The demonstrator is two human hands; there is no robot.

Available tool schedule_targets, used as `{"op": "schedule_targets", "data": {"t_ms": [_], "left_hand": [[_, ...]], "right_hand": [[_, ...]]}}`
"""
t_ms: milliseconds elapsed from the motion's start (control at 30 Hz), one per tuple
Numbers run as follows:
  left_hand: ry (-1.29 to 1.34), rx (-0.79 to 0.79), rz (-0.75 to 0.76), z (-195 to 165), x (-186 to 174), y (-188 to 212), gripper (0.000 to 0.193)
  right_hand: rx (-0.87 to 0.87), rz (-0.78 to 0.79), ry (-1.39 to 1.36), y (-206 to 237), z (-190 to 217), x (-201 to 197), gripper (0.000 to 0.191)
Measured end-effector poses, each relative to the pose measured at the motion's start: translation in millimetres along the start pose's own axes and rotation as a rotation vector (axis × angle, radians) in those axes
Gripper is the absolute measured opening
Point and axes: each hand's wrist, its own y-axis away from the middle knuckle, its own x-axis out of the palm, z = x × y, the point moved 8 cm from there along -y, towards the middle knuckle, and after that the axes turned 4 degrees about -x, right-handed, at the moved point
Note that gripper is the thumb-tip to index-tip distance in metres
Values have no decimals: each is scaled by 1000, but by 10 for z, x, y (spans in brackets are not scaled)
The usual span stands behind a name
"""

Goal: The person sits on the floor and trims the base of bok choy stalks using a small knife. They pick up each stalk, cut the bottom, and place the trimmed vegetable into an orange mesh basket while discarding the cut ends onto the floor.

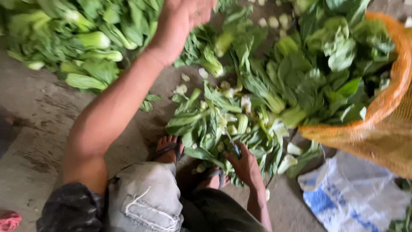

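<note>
Blurring left hand [180, 21], its fingertips cropped above greens [86, 43].

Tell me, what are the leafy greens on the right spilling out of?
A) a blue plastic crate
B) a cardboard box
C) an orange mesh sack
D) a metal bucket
C: the pile of leafy greens on the right sits in the open mouth of an orange mesh sack, whose netting curves round it, with a white and blue woven bag lying on the floor below.
</note>
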Motion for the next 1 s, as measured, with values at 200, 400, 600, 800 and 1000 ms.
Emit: {"op": "schedule_targets", "data": {"t_ms": [200, 400, 600, 800, 1000], "left_hand": [[-574, -219, -14, 1845, -398, 482, 29], [-1583, 245, 96, 2046, -253, 402, 52], [-2106, 540, 379, 2189, 144, 91, 56], [-1275, 312, 425, 1827, 217, 268, 72], [-437, -320, 584, 1689, 668, 1133, 92]], "right_hand": [[25, -75, -46, 21, 49, -257, 57], [128, -11, -79, -29, 39, -234, 54], [48, -13, -151, -22, 37, -174, 38], [-34, -33, -186, 27, 90, -241, 34], [-235, -232, -129, 83, 453, -568, 42]]}}
